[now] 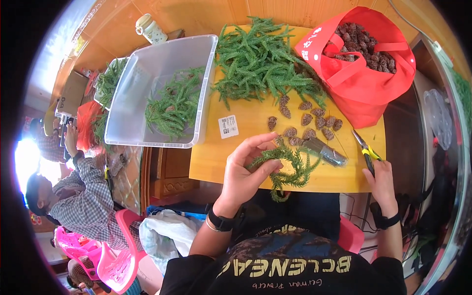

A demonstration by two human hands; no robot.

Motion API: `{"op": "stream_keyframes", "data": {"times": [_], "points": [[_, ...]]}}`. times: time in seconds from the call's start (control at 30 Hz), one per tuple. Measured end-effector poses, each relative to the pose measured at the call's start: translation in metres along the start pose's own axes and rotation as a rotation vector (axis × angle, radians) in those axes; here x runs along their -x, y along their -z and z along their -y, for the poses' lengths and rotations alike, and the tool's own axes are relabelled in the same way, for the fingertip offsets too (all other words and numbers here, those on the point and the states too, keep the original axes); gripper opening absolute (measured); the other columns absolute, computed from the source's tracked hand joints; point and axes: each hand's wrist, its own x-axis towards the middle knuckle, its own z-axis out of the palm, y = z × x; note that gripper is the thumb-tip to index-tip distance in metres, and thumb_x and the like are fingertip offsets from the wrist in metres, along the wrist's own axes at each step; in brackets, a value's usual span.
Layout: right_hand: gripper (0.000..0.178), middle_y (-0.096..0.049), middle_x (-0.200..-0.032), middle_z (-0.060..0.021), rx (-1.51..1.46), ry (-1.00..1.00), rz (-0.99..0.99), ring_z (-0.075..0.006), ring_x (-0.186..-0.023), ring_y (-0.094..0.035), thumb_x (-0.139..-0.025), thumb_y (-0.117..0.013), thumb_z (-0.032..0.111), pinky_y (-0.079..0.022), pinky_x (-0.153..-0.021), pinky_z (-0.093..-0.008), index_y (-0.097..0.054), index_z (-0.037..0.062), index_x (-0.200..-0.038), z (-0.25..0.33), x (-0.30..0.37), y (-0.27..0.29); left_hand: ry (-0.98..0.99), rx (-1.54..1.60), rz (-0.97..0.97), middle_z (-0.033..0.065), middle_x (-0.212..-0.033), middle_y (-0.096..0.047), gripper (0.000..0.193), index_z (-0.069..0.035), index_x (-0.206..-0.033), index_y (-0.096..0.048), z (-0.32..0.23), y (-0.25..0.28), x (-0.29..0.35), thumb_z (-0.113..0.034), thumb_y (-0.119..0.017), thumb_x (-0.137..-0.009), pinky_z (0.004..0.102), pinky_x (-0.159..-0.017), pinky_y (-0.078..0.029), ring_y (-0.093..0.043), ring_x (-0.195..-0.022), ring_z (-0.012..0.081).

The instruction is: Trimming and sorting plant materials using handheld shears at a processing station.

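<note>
My left hand [244, 173] is closed in a pinch on an artificial pine sprig [297, 172], which curls in a loop over the table's near edge. At the right edge my right hand [382, 183] has its fingers on the handles of pliers [365, 147] with yellow and black grips; their jaws point away from me. Several brown pine cones [306, 119] lie loose beyond the sprig. Beside them rests a bundle of thin wires [325, 150] in clear wrapping. A heap of green pine sprigs [265, 61] covers the far part of the table.
A clear plastic bin [125, 129] with finished-looking green sprigs and cones stands at the left. At the far right a red bag [366, 96] is full of pine cones. A white label [228, 126] lies on the yellow table [216, 169]. Another person [88, 196] sits further left.
</note>
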Motion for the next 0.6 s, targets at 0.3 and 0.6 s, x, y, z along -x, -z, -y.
{"op": "stream_keyframes", "data": {"times": [0.3, 0.6], "points": [[0.019, -0.056, -0.086, -0.0161, -0.069, -0.051, 0.044, -0.0339, -0.085, -0.054, -0.075, -0.063, 0.004, -0.044, -0.074, -0.0397, -0.050, 0.0009, -0.088, 0.018, -0.011, 0.023, 0.019, 0.060, 0.044, 0.0099, -0.104, -0.058, 0.048, -0.001, -0.127, -0.040, -0.005, -0.005, -0.001, 0.009, -0.056, -0.082, 0.0231, -0.073, -0.052, -0.060, -0.083, 0.0114], [0.028, -0.060, -0.099, -0.0106, -0.811, 0.470, 0.129, -0.0234, -0.088, -0.059, -0.079, -0.062, 0.009, -0.045, -0.078, -0.0310, -0.054, 0.0000, -0.104, 0.137, -0.059, 0.060, -0.031, 0.000, 0.107, 0.0125, -0.095, -0.058, 0.031, -0.002, -0.098, -0.043, 0.000, -0.015, 0.002, 0.011, -0.061, -0.076, 0.0269, -0.073, -0.052, -0.061, -0.081, 0.0153]]}}
